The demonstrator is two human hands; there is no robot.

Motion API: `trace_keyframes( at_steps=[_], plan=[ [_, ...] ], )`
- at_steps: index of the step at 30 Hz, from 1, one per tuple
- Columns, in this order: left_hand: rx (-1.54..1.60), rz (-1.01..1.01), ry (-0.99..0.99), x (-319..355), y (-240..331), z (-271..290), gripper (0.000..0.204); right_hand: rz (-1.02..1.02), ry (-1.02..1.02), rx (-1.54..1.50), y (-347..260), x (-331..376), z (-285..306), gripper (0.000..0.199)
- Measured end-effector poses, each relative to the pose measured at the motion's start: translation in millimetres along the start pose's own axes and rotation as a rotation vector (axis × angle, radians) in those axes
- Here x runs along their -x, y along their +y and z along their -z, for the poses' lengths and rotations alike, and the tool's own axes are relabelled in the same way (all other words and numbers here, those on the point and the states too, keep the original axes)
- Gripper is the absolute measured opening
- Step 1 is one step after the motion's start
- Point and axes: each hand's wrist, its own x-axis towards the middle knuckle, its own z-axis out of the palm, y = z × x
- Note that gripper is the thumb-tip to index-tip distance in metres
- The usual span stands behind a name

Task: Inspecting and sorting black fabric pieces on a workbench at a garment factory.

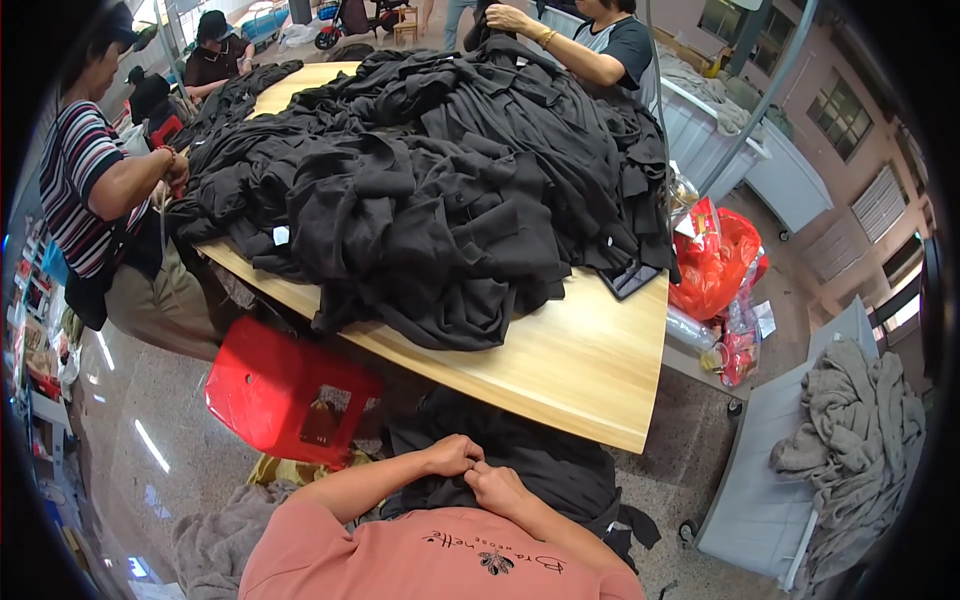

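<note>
1. The left hand (452, 455) and the right hand (497, 487) are both clenched on a soft black cloth garment (540, 465), pinching its fabric close together, fingers touching.
2. That garment lies bunched in the person's lap, just below the near edge of the pale wooden desk (580, 365).
3. On the desk sits a big rumpled heap of black garments (430, 190).
4. A red plastic stool (270, 385) stands left of the lap.
5. A red plastic bag (715, 265) hangs beside the desk's right edge; its contents cannot be told.
6. A wrinkled grey cloth pile (850, 430) lies on a grey cart (760, 500).
</note>
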Motion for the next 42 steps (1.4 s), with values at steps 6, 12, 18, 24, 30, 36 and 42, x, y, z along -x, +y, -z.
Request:
trace_keyframes(
  at_steps=[6, 12, 18, 24, 30, 36, 42],
  plan=[
    [0.536, 0.057, -0.061, -1, 1, -5, 0.006, 0.218, 0.33, -0.1, 8, 3, -9, 0.002],
    [0.586, 0.078, -0.221, 5, -7, -7, 0.004, 0.33, 0.478, -0.223, 1, 6, -2, 0.014],
    [0.777, 0.072, -0.303, 17, -7, -10, 0.007, 0.278, 0.543, -0.38, -4, 10, 7, 0.016],
    [0.964, 0.09, -0.271, 14, -3, -11, 0.003, 0.386, 0.581, -0.267, -4, 13, 13, 0.023],
    [1.116, 0.159, -0.177, 15, -14, -14, 0.011, 0.276, 0.591, 0.066, -11, 14, 20, 0.012],
    [1.185, 0.135, -0.132, 17, -17, -17, 0.009, 0.341, 0.585, 0.02, -5, 11, 14, 0.011],
    [1.162, 0.098, -0.121, 17, -12, -15, 0.005, 0.26, 0.645, 0.06, -3, 12, 7, 0.01]
  ],
)
